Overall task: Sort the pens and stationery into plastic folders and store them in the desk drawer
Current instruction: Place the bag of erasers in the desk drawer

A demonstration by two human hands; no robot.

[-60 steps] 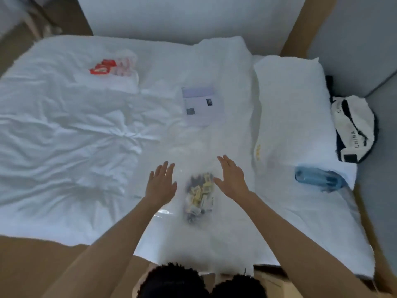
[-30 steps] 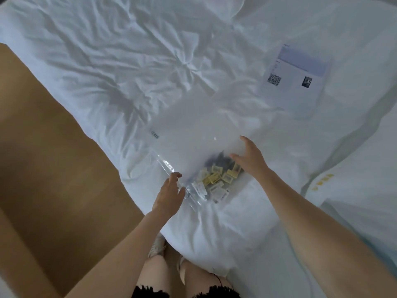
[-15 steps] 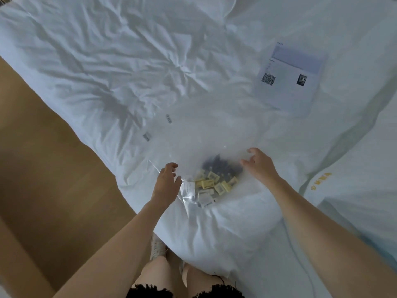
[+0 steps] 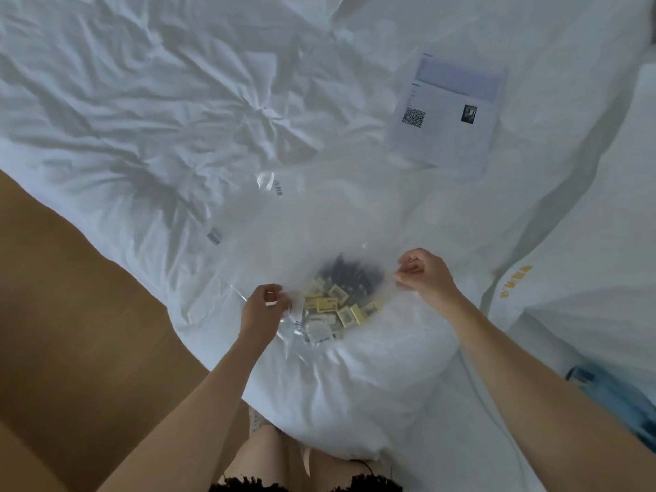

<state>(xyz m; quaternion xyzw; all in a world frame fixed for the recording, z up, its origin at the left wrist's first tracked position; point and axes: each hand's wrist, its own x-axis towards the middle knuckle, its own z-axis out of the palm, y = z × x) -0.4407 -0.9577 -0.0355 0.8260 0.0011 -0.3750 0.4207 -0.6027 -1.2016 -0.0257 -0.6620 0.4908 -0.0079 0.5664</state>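
Left hand (image 4: pixel 262 310) and right hand (image 4: pixel 427 275) each pinch an edge of the clear plastic folder (image 4: pixel 319 236), small stationery pieces (image 4: pixel 337 303) bunched between them; judged step: closing it, next carrying it level.

- Plastic folder (image 4: pixel 319 225) lies mid-frame on the bed (image 4: pixel 142 101).
- Small stationery pieces (image 4: pixel 337 300) sit inside its lower end.
- Printed sheet (image 4: pixel 447 108) lies upper right.
- Bottle (image 4: pixel 617 395) lies lower right.
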